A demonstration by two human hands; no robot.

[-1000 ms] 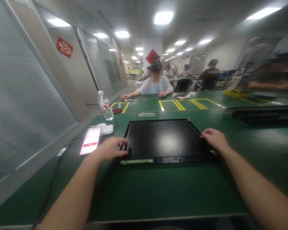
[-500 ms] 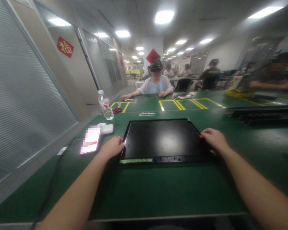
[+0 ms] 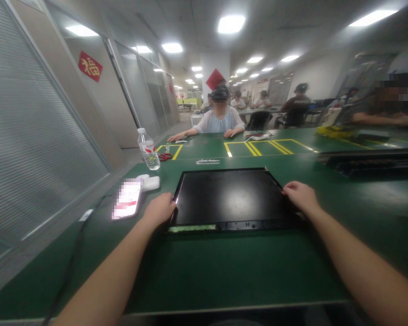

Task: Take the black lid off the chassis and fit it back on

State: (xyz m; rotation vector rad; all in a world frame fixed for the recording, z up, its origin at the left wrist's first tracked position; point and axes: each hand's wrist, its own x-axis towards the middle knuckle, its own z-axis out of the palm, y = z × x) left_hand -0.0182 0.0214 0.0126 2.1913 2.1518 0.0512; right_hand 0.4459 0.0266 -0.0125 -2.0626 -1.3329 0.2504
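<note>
A black flat screen panel (image 3: pixel 229 197) lies face up on the green table (image 3: pixel 238 271), its front edge showing a green strip at the left. My left hand (image 3: pixel 160 208) grips the panel's left edge with fingers closed. At the opposite edge, my right hand (image 3: pixel 299 195) is closed on the frame, its fingertips partly hidden beneath the rim.
Left of the panel are a lit phone (image 3: pixel 127 198), a white case (image 3: pixel 151 183), a water bottle (image 3: pixel 148 150) and red scissors (image 3: pixel 165 156). Dark long parts (image 3: pixel 374 163) lie at the right. A person (image 3: pixel 219 117) sits opposite; a black cable (image 3: pixel 75 253) runs along the left.
</note>
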